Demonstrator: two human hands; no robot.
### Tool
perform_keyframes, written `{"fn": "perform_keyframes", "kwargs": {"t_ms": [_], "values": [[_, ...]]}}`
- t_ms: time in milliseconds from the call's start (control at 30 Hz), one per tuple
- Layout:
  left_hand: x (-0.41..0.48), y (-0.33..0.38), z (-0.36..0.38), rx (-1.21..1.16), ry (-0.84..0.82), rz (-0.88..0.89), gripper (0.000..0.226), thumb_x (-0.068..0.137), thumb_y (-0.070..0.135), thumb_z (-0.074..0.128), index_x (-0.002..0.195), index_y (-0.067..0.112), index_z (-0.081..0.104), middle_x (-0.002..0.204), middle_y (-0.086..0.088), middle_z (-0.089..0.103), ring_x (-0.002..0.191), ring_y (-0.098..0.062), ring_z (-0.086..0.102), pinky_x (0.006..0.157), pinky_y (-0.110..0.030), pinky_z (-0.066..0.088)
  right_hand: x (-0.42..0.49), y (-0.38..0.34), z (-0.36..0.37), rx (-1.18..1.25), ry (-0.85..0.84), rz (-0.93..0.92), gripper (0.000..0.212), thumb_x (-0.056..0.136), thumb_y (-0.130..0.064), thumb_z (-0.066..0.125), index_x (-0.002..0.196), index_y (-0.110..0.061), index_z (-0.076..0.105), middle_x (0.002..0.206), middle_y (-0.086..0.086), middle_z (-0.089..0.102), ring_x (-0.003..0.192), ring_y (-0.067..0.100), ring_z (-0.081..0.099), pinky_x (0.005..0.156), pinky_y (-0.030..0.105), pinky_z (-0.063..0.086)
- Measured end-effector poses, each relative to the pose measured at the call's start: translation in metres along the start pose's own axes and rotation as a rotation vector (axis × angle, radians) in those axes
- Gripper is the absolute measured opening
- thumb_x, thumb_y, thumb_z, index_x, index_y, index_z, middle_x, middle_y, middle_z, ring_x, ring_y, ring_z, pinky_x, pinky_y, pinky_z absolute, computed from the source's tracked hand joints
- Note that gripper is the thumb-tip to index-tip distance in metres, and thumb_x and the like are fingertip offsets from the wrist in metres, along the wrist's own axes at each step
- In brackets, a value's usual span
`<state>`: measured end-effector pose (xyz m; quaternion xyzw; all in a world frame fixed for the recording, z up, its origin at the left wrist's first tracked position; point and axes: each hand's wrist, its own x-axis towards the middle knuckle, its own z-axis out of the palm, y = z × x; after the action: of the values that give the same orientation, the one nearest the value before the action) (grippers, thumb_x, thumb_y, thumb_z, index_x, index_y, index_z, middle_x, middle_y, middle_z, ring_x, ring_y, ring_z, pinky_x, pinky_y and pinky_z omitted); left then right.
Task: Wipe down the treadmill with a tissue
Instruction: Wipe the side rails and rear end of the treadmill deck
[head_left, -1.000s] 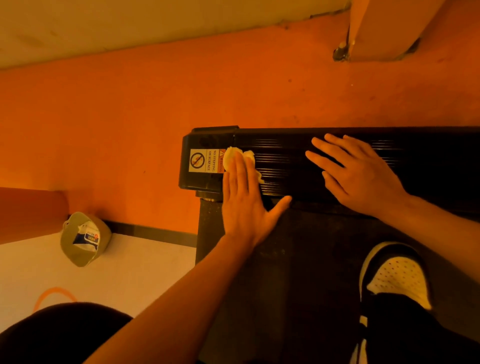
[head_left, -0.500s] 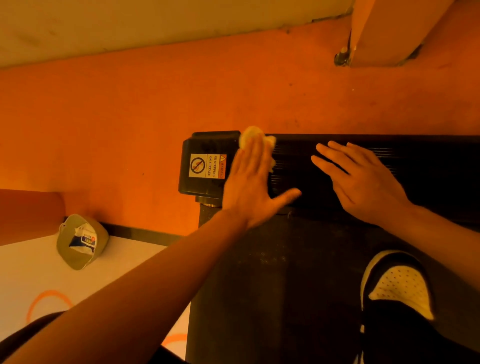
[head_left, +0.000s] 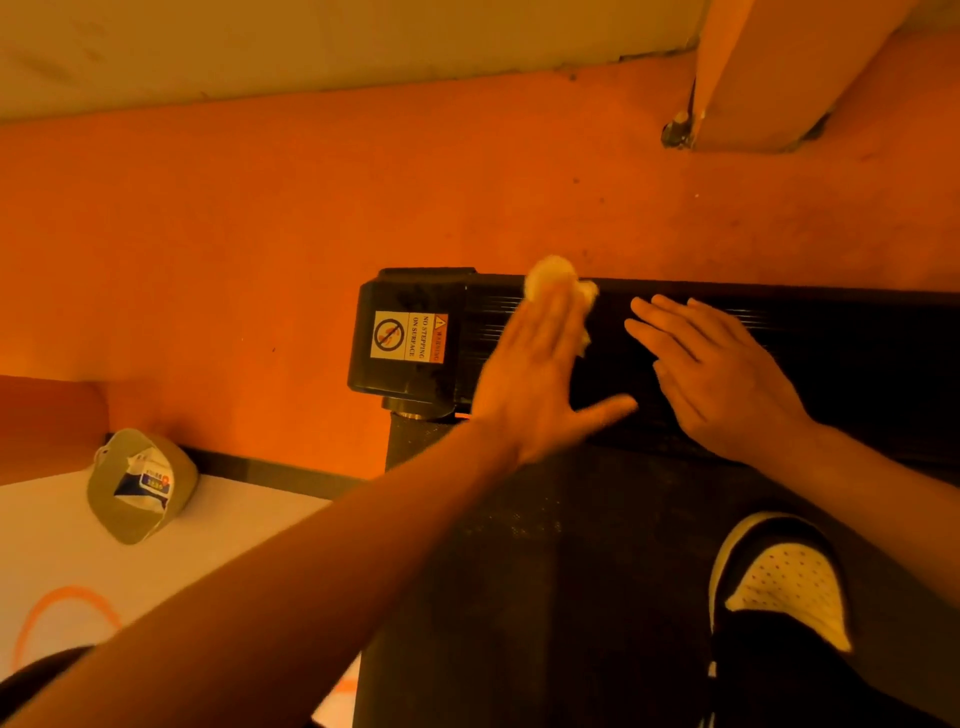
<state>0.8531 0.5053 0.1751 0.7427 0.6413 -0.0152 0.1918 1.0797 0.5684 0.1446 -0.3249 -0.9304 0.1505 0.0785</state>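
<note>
a: what's closest?
b: one black shoe with a white perforated toe, standing on the dark textured treadmill belt. beyond it, both hands lie on the treadmill's black ribbed plastic hood.
a: gripping anything?
b: no. the left hand is flat, fingers straight, pressing the crumpled pale tissue against the hood's far edge. the wad pokes out past the fingertips. the right hand rests flat just beside it, fingers spread, holding nothing.
a: what could go wrong?
b: i'd say the tissue is only pinned, not pinched, so a push outward could roll it over the far edge onto the orange floor. the ribs might also snag and shred it.
a: and the count?
b: one shoe, one olive fabric cap lying off to the left, two hands, one tissue, and one white warning sticker on the hood's left end.
</note>
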Motion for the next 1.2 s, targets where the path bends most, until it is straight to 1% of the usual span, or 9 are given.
{"fn": "perform_keyframes", "kwargs": {"t_ms": [133, 267, 333, 467, 633, 767, 867, 1067, 1200], "values": [[-0.021, 0.022, 0.02, 0.026, -0.002, 0.089, 0.115, 0.089, 0.083, 0.041, 0.165, 0.006, 0.001, 0.173, -0.012, -0.009, 0.159, -0.022, -0.014, 0.13, -0.043, 0.001, 0.0, 0.0, 0.001, -0.033, 0.0, -0.007, 0.053, 0.105, -0.024, 0.035, 0.153, -0.006, 0.045, 0.162, 0.014, 0.04, 0.151, 0.032, 0.036, 0.123, 0.049, 0.029], [-0.033, -0.018, 0.012, 0.235, -0.057, 0.249, 0.11, 0.093, 0.083, 0.031, 0.165, 0.005, 0.0, 0.172, -0.015, -0.009, 0.16, -0.026, -0.012, 0.13, -0.042, -0.002, 0.001, -0.003, 0.0, -0.002, 0.015, 0.024, 0.053, 0.108, -0.03, 0.033, 0.155, -0.007, 0.043, 0.161, 0.013, 0.042, 0.151, 0.03, 0.037, 0.124, 0.048, 0.028], [-0.038, -0.04, 0.005, 0.301, -0.044, 0.23, 0.106, 0.095, 0.082, 0.024, 0.165, 0.004, 0.001, 0.172, -0.017, -0.007, 0.16, -0.027, -0.01, 0.13, -0.041, -0.004, 0.003, -0.004, 0.0, 0.017, 0.022, 0.041, 0.054, 0.108, -0.031, 0.033, 0.155, -0.007, 0.042, 0.16, 0.013, 0.043, 0.15, 0.03, 0.038, 0.123, 0.048, 0.028], [-0.033, -0.078, -0.009, 0.305, 0.0, 0.165, 0.105, 0.096, 0.081, 0.016, 0.164, 0.002, 0.003, 0.172, -0.018, -0.004, 0.16, -0.028, -0.004, 0.13, -0.044, 0.003, 0.008, -0.006, -0.001, -0.012, 0.014, 0.044, 0.054, 0.108, -0.033, 0.034, 0.155, -0.008, 0.043, 0.159, 0.015, 0.044, 0.147, 0.034, 0.04, 0.121, 0.049, 0.029], [-0.02, -0.128, -0.028, 0.26, 0.0, -0.002, 0.11, 0.092, 0.086, 0.013, 0.165, 0.006, -0.001, 0.172, -0.017, -0.004, 0.16, -0.027, -0.006, 0.13, -0.045, 0.001, 0.036, -0.026, 0.001, -0.022, 0.02, -0.071, 0.055, 0.107, -0.033, 0.038, 0.154, -0.006, 0.045, 0.16, 0.016, 0.042, 0.149, 0.034, 0.039, 0.123, 0.05, 0.029], [-0.044, -0.146, -0.026, 0.245, 0.002, 0.064, 0.114, 0.09, 0.089, 0.016, 0.165, 0.004, 0.001, 0.172, -0.016, -0.005, 0.16, -0.028, -0.005, 0.13, -0.044, 0.0, 0.089, -0.053, 0.017, -0.041, -0.063, -0.179, 0.061, 0.107, -0.038, 0.034, 0.16, -0.01, 0.034, 0.167, 0.013, 0.031, 0.156, 0.028, 0.025, 0.128, 0.044, 0.018], [-0.062, -0.143, -0.019, 0.206, 0.008, 0.1, 0.115, 0.089, 0.09, 0.019, 0.165, 0.004, 0.003, 0.172, -0.015, -0.005, 0.16, -0.028, -0.005, 0.13, -0.042, -0.003, 0.105, -0.059, 0.026, -0.093, -0.103, -0.209, 0.061, 0.107, -0.039, 0.033, 0.161, -0.009, 0.032, 0.167, 0.014, 0.03, 0.157, 0.028, 0.022, 0.129, 0.041, 0.013], [-0.016, -0.12, -0.022, 0.092, 0.035, 0.04, 0.112, 0.091, 0.086, 0.021, 0.165, 0.004, 0.002, 0.173, -0.014, -0.004, 0.16, -0.024, -0.007, 0.13, -0.046, 0.003, 0.103, -0.057, 0.027, -0.061, -0.068, -0.232, 0.056, 0.108, -0.03, 0.034, 0.157, -0.004, 0.038, 0.165, 0.018, 0.034, 0.156, 0.03, 0.027, 0.128, 0.046, 0.021], [-0.047, -0.124, -0.014, 0.064, 0.046, 0.084, 0.112, 0.09, 0.085, 0.031, 0.165, 0.006, 0.004, 0.173, -0.012, -0.004, 0.161, -0.024, -0.006, 0.13, -0.043, 0.0, 0.102, -0.057, 0.029, -0.063, -0.056, -0.24, 0.055, 0.108, -0.028, 0.035, 0.156, -0.002, 0.04, 0.164, 0.019, 0.035, 0.154, 0.033, 0.029, 0.126, 0.05, 0.026]]}}
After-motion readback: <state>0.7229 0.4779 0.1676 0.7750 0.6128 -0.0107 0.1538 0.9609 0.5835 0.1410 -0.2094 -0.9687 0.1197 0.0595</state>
